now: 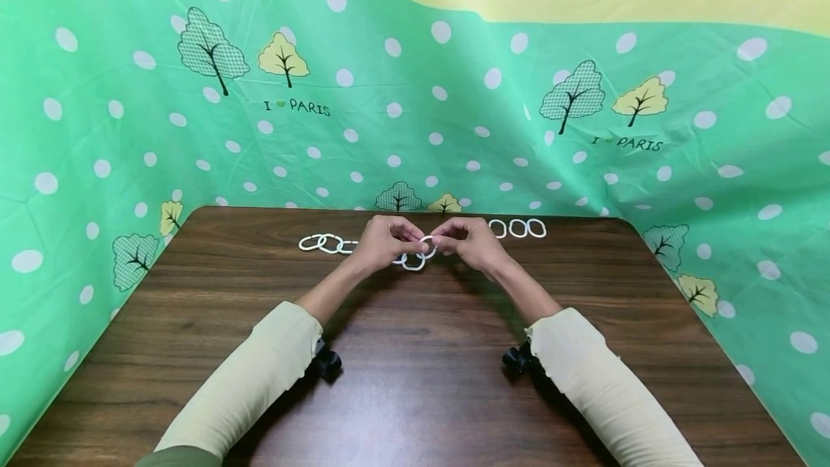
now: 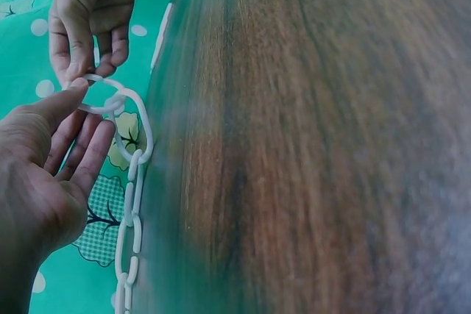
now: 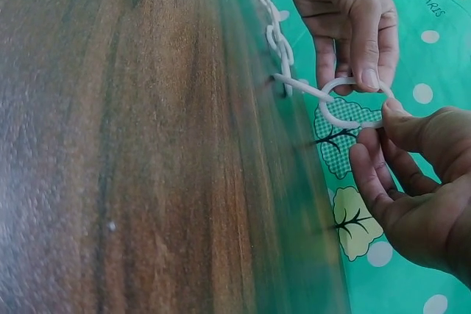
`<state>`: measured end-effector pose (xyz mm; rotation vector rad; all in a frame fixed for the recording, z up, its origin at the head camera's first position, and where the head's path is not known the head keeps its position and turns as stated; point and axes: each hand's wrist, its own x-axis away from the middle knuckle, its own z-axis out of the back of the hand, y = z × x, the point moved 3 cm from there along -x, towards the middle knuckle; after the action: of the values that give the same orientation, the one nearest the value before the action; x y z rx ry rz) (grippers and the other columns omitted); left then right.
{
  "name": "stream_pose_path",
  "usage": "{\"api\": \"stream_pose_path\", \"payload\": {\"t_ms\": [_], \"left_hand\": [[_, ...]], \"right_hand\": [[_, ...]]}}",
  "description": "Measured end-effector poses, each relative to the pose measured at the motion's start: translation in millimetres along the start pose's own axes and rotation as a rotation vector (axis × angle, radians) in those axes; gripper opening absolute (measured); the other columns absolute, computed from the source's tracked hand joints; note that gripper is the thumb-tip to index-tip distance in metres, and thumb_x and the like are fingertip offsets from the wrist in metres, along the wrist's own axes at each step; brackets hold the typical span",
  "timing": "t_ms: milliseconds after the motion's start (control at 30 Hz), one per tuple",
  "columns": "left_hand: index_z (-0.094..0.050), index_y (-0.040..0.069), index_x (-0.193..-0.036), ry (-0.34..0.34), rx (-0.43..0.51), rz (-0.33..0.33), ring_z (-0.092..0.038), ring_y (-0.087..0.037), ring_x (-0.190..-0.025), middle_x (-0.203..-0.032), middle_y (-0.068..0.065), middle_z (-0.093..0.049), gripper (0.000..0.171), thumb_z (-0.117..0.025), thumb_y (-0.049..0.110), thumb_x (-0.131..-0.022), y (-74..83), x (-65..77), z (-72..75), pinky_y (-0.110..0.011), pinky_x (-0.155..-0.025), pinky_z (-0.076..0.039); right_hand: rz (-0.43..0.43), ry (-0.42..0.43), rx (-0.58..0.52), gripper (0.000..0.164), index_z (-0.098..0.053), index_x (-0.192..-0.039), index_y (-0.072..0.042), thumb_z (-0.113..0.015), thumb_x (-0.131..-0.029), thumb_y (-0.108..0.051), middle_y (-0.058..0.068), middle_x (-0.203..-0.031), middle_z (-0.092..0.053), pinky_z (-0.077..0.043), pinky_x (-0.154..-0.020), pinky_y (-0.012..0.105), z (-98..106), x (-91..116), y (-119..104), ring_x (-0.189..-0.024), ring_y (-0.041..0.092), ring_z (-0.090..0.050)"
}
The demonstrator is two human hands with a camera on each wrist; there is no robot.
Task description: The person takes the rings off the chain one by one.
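Note:
Above the far part of the table, both hands hold one white plastic ring (image 3: 325,113) between them. My left hand (image 1: 381,245) pinches it from the left with thumb and fingers. From the other side my right hand (image 1: 472,245) pinches the same ring, the two thumbs close to each other. This ring is looped through another white link (image 2: 149,130), which hangs just below the fingers. From there a chain of white links (image 1: 341,244) runs left along the tabletop, partly hidden behind the left hand.
Three separate white rings (image 1: 545,229) lie in a row right of the right hand, near the back edge of the brown wooden table (image 1: 415,366). A green dotted cloth (image 1: 363,107) with printed trees hangs behind and beside the table. A black device (image 1: 327,364) sits under each cuff.

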<state>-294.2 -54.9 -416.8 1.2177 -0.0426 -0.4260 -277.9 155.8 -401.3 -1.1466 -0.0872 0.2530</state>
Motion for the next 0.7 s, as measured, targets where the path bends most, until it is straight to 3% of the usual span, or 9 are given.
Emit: {"api": "stream_pose_path", "payload": {"t_ms": [100,300,700], "left_hand": [[-0.086,0.001,-0.103,0.003,-0.003,0.002,-0.073,-0.005,-0.077,-0.094,-0.011,-0.087,0.019,-0.097,0.009,-0.089,-0.5,0.6,0.7,-0.020,-0.073,-0.057],[-0.086,0.002,-0.102,0.012,-0.016,0.013,-0.074,-0.007,-0.078,-0.094,-0.011,-0.086,0.019,-0.097,0.010,-0.089,-3.2,2.9,2.9,-0.021,-0.073,-0.057],[-0.086,0.004,-0.102,0.010,-0.015,0.034,-0.072,-0.006,-0.077,-0.093,-0.009,-0.086,0.021,-0.099,0.013,-0.088,-9.5,6.8,4.0,-0.021,-0.072,-0.056]], "right_hand": [[-0.007,0.003,-0.017,0.016,-0.081,-0.117,0.006,-0.080,-0.105,-0.005,0.009,-0.097,-0.081,-0.069,-0.089,0.045,-0.5,-0.9,0.4,-0.095,0.034,-0.078],[-0.013,0.006,-0.047,0.025,-0.076,-0.123,0.013,-0.079,-0.105,-0.004,0.013,-0.097,-0.081,-0.067,-0.083,0.029,0.5,-0.4,-0.4,-0.087,0.014,-0.074],[-0.047,0.041,-0.123,0.030,-0.073,-0.128,0.015,-0.078,-0.106,-0.005,0.019,-0.108,-0.082,-0.067,-0.084,0.027,2.5,-3.0,1.3,-0.085,0.008,-0.075]]}}
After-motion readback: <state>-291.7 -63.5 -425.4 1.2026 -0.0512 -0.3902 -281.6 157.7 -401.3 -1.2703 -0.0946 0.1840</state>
